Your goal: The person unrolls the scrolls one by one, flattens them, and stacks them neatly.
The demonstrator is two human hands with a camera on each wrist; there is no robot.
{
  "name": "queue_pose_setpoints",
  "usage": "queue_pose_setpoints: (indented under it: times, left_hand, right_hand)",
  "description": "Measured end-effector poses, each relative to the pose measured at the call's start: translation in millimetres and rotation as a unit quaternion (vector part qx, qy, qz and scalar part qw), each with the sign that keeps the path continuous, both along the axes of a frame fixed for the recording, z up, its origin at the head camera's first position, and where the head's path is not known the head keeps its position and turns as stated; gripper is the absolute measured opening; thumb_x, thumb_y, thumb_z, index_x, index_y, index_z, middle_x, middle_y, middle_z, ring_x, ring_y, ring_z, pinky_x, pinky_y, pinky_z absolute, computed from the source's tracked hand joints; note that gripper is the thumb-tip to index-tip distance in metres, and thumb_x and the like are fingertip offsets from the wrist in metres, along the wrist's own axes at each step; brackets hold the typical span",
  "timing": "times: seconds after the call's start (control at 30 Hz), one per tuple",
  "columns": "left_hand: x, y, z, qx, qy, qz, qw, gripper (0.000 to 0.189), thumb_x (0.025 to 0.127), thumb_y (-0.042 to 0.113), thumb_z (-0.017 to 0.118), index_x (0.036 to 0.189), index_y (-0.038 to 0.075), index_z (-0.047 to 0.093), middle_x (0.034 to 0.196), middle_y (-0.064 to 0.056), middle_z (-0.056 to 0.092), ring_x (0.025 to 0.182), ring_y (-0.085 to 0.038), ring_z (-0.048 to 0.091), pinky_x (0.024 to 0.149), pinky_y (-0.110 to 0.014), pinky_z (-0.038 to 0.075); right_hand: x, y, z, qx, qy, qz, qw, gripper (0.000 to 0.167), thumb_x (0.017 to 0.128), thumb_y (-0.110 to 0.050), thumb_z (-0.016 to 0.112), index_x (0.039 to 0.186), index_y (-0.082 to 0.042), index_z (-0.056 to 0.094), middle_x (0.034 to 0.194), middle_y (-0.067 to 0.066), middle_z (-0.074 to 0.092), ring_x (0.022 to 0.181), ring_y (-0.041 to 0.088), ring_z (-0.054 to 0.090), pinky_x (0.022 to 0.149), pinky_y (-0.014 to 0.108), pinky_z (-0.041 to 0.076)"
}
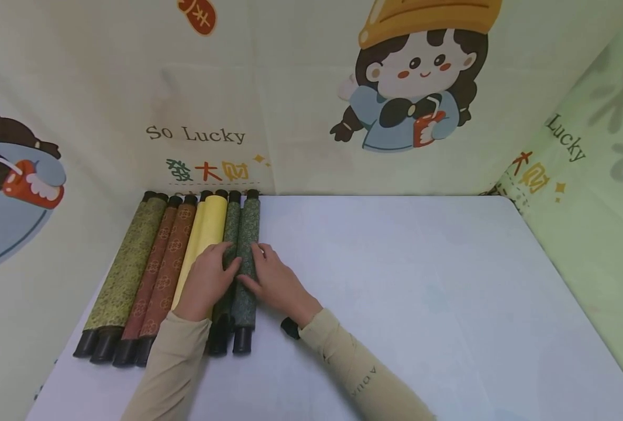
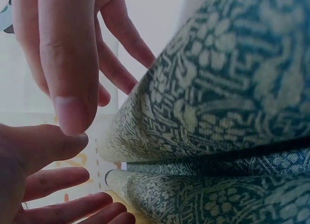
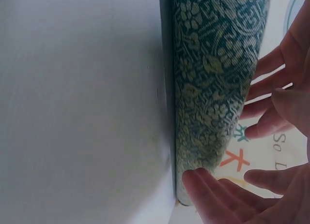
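On a white table (image 1: 427,263), right hand (image 1: 282,286) unclenched, touching a green scroll (image 1: 248,225), left hand (image 1: 206,282) relaxed

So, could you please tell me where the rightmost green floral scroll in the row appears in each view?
Head: the rightmost green floral scroll stands left of centre.
Left wrist: the scroll fills the upper right.
Right wrist: the scroll runs down from the top edge, right of centre, beside the white tabletop.
Shared landmark: the right hand, upper left in the left wrist view, lower right in the right wrist view.
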State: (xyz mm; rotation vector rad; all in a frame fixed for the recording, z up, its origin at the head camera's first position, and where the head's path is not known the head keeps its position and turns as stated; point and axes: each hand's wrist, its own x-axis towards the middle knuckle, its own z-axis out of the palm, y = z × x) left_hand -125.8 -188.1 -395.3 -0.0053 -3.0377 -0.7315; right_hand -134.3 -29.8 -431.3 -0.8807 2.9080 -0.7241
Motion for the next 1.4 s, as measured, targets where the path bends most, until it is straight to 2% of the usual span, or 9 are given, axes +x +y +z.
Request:
queue_pose_setpoints:
  times: [0.27, 0.43, 0.53, 0.7, 0.83, 1.07, 1.23, 1.4]
  left_hand:
    - [-6.3, -5.6, -5.2, -0.021, -0.001, -0.007, 0.9998, 0.046, 0.097, 0.016, 0.062, 0.132, -0.012, 0.053, 0.123, -0.034, 0.059, 0.114, -0.048, 0.058, 0.093, -0.059, 0.048]
    - [-8.8, -5.2, -5.0, -0.057, 0.002, -0.008, 0.9983, 0.045, 0.096, 0.015, 0.064, 0.128, -0.015, 0.054, 0.117, -0.035, 0.062, 0.106, -0.049, 0.062, 0.087, -0.058, 0.051]
    - [-8.4, -3.7, -4.9, -0.086, 0.012, -0.006, 0.9962, 0.042, 0.095, 0.015, 0.065, 0.121, -0.017, 0.057, 0.106, -0.035, 0.066, 0.094, -0.049, 0.065, 0.079, -0.057, 0.053]
    - [-7.9, -2.3, -5.7, -0.112, 0.028, -0.001, 0.9933, 0.029, 0.092, 0.014, 0.068, 0.098, -0.014, 0.063, 0.083, -0.03, 0.067, 0.076, -0.047, 0.066, 0.066, -0.056, 0.052]
    - [-8.8, -2.6, -6.9, -0.118, 0.034, 0.002, 0.9925, 0.027, 0.091, 0.014, 0.069, 0.094, -0.012, 0.065, 0.079, -0.028, 0.067, 0.073, -0.046, 0.066, 0.064, -0.056, 0.052]
    - [-10.9, -2.7, -8.1, -0.109, 0.025, 0.019, 0.9936, 0.032, 0.089, 0.015, 0.072, 0.104, -0.012, 0.067, 0.087, -0.029, 0.069, 0.077, -0.046, 0.067, 0.066, -0.056, 0.053]
    - [-11.1, -1.6, -10.2, -0.074, 0.017, 0.054, 0.9957, 0.037, 0.089, 0.016, 0.072, 0.113, -0.011, 0.067, 0.097, -0.028, 0.07, 0.086, -0.046, 0.067, 0.072, -0.056, 0.053]
    - [-10.1, -0.9, -11.5, -0.038, 0.011, 0.084, 0.9957, 0.037, 0.088, 0.015, 0.071, 0.116, -0.008, 0.066, 0.096, -0.024, 0.071, 0.087, -0.043, 0.067, 0.071, -0.055, 0.052]
  right_hand:
    - [0.0, -10, -8.1, 0.003, 0.008, -0.001, 1.0, 0.071, 0.103, -0.047, 0.047, 0.152, 0.001, 0.03, 0.147, 0.018, 0.043, 0.132, 0.024, 0.05, 0.097, 0.03, 0.052]
    - [0.4, -12, -9.0, -0.013, 0.004, -0.004, 0.9999, 0.07, 0.102, -0.045, 0.051, 0.151, 0.002, 0.034, 0.143, 0.02, 0.046, 0.126, 0.025, 0.055, 0.095, 0.03, 0.053]
    - [0.4, -13, -8.4, -0.027, -0.005, -0.004, 0.9996, 0.069, 0.102, -0.043, 0.053, 0.15, 0.002, 0.035, 0.141, 0.021, 0.046, 0.124, 0.026, 0.056, 0.096, 0.031, 0.052]
    - [-0.8, -14, -6.8, -0.044, -0.023, -0.006, 0.9988, 0.068, 0.1, -0.04, 0.057, 0.15, 0.002, 0.036, 0.143, 0.022, 0.045, 0.127, 0.027, 0.054, 0.101, 0.031, 0.049]
    - [-2.0, -15, -7.4, -0.057, -0.032, -0.014, 0.9977, 0.069, 0.098, -0.039, 0.061, 0.149, 0.002, 0.037, 0.144, 0.022, 0.044, 0.13, 0.027, 0.053, 0.104, 0.032, 0.047]
    - [-3.6, -16, -9.9, -0.08, -0.05, -0.025, 0.9953, 0.071, 0.096, -0.038, 0.064, 0.149, 0.002, 0.039, 0.144, 0.021, 0.044, 0.13, 0.028, 0.052, 0.106, 0.032, 0.046]
    - [-4.2, -16, -10.7, -0.098, -0.057, -0.026, 0.9932, 0.071, 0.095, -0.037, 0.066, 0.148, 0.002, 0.039, 0.144, 0.021, 0.045, 0.129, 0.028, 0.053, 0.105, 0.032, 0.046]
    - [-3.8, -14, -10.1, -0.123, -0.07, -0.025, 0.9896, 0.072, 0.094, -0.033, 0.069, 0.148, 0.004, 0.038, 0.143, 0.022, 0.045, 0.129, 0.028, 0.053, 0.105, 0.032, 0.046]
